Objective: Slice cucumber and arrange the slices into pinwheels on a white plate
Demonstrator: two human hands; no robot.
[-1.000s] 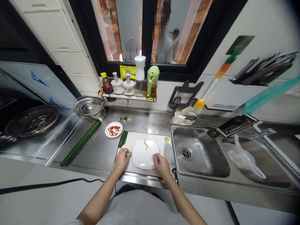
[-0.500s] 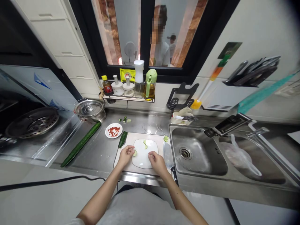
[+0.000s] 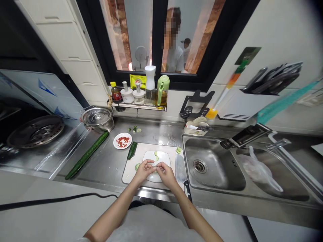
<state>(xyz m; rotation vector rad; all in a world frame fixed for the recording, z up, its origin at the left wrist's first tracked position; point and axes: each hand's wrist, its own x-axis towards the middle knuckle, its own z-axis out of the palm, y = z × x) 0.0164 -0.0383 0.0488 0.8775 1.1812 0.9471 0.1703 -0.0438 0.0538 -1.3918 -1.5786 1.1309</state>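
My left hand (image 3: 144, 169) and my right hand (image 3: 164, 173) meet over the white square plate (image 3: 164, 156), fingertips pinched together on a thin cucumber slice. The plate lies on a pale cutting board (image 3: 131, 171) and carries two curled cucumber slices (image 3: 156, 156). More slices lie on the board at the left (image 3: 137, 166) and past its far right corner (image 3: 179, 150). A short cucumber piece (image 3: 132, 150) rests at the board's far left corner. A knife (image 3: 182, 173) lies along the board's right side.
A long whole cucumber (image 3: 87, 154) lies on the steel counter to the left, near a small dish of red bits (image 3: 122, 140) and a lidded pot (image 3: 97, 118). A sink (image 3: 214, 164) is at the right. Bottles stand on a rack (image 3: 138, 101). People stand outside the window.
My left hand carried a cucumber slice from the board's left side to above the plate. My right hand moved inward to meet it. Both hands now pinch together at the plate's centre.
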